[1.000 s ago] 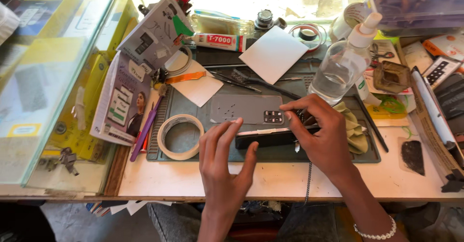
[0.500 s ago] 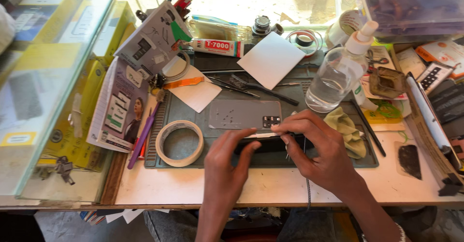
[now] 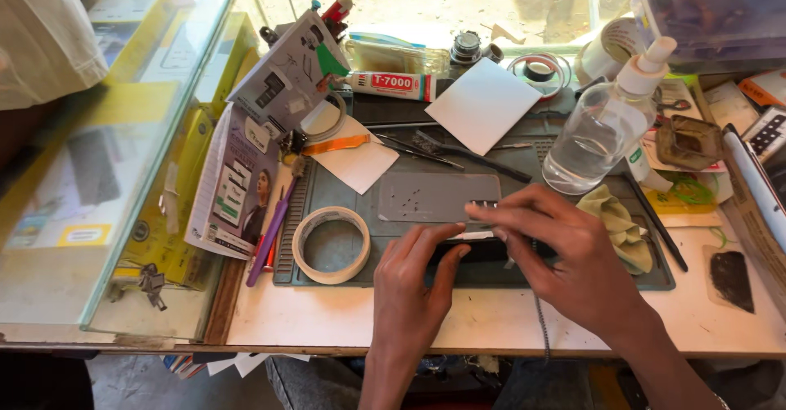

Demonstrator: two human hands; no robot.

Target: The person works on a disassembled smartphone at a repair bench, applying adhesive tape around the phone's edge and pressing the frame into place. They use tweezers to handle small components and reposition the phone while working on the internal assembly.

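Note:
A dark phone (image 3: 483, 250) lies on the grey work mat (image 3: 524, 275) near the table's front edge. My left hand (image 3: 413, 283) holds its left end with the fingers spread over it. My right hand (image 3: 565, 250) covers its right part and pinches a thin pale strip (image 3: 475, 235) along its top edge. Just behind the phone a grey phone back panel (image 3: 438, 197) lies flat on the mat. Most of the phone is hidden under my fingers.
A roll of tape (image 3: 331, 245) lies left of my hands, with a purple tool (image 3: 270, 234) beside it. A clear spray bottle (image 3: 602, 128) and green cloth (image 3: 618, 222) stand right. Tweezers (image 3: 467, 155), a white card (image 3: 483, 103), a glue tube (image 3: 393, 84) and a glass case (image 3: 106, 156) crowd the back and left.
Both hands have drawn toward the front edge with the phone and closed around it. The grey back panel, earlier partly under my fingers, now lies uncovered behind them.

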